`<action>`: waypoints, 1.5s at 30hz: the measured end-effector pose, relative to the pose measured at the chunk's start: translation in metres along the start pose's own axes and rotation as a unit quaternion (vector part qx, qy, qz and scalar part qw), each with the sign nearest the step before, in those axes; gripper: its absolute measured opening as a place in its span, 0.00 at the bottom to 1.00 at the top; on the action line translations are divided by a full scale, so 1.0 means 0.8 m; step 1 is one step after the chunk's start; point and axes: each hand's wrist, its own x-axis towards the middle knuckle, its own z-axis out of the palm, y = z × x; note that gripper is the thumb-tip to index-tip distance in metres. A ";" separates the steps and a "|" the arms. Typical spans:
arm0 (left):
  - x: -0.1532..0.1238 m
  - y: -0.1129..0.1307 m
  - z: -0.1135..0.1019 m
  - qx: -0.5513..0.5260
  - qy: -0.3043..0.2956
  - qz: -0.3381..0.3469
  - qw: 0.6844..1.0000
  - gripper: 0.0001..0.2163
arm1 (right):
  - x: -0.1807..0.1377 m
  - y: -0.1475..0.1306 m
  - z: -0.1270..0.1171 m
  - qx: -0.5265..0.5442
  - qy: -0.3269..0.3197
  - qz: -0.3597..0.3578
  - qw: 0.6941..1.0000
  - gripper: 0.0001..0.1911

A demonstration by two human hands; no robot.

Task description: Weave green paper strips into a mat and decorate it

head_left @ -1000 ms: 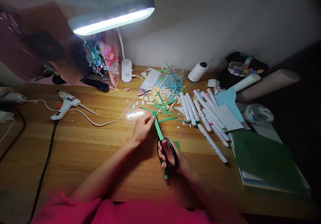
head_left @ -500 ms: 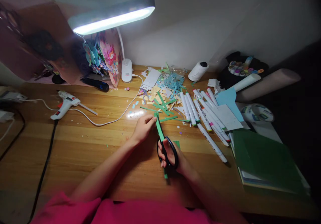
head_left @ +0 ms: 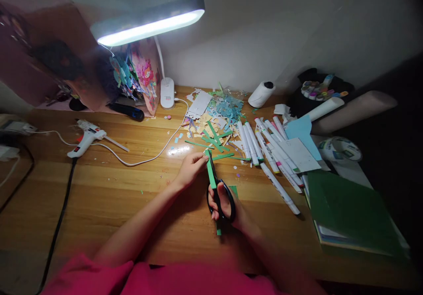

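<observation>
My left hand [head_left: 192, 168] pinches the far end of a green paper strip [head_left: 210, 173]. Black-handled scissors [head_left: 233, 204] are in my right hand [head_left: 224, 202], fingers through the loops, blades pointing away from me along the strip. The strip runs past the blades, and its near end [head_left: 218, 231] shows below my right hand. A small green paper piece [head_left: 234, 191] lies on the table just behind the right hand. Beyond my fingertips several cut green strips [head_left: 214, 137] lie crossed over one another.
A heap of paper scraps [head_left: 226, 107] lies at the back. Several white markers [head_left: 277, 154] are spread to the right, near green sheets [head_left: 350, 211]. At left are a glue gun [head_left: 87, 138] and cables. A lit lamp [head_left: 152, 24] hangs above the wooden table [head_left: 158, 229].
The far end of the strip and my left fingertips have shifted very slightly to the right. Otherwise the hands, scissors and table things look the same.
</observation>
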 end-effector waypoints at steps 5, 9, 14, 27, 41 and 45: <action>0.000 -0.001 0.001 0.001 -0.008 -0.016 1.000 0.22 | 0.000 -0.001 0.001 0.001 0.010 0.005 1.000 0.37; 0.000 -0.002 -0.001 0.021 0.000 -0.011 1.000 0.21 | 0.000 -0.004 0.003 -0.005 0.030 0.001 1.000 0.37; 0.000 0.006 -0.014 0.071 0.042 0.027 0.996 0.21 | 0.003 -0.006 0.008 0.002 0.050 -0.018 0.999 0.37; 0.020 -0.003 -0.028 0.130 0.128 0.044 0.982 0.26 | -0.018 -0.059 -0.062 -0.003 0.136 -0.138 0.981 0.36; -0.018 0.055 -0.107 0.391 0.290 0.218 0.846 0.09 | -0.017 -0.034 -0.138 -0.416 0.282 -0.179 0.846 0.17; 0.005 0.071 -0.110 0.455 0.269 0.240 0.814 0.09 | -0.009 -0.027 -0.143 -0.457 0.332 -0.196 0.802 0.18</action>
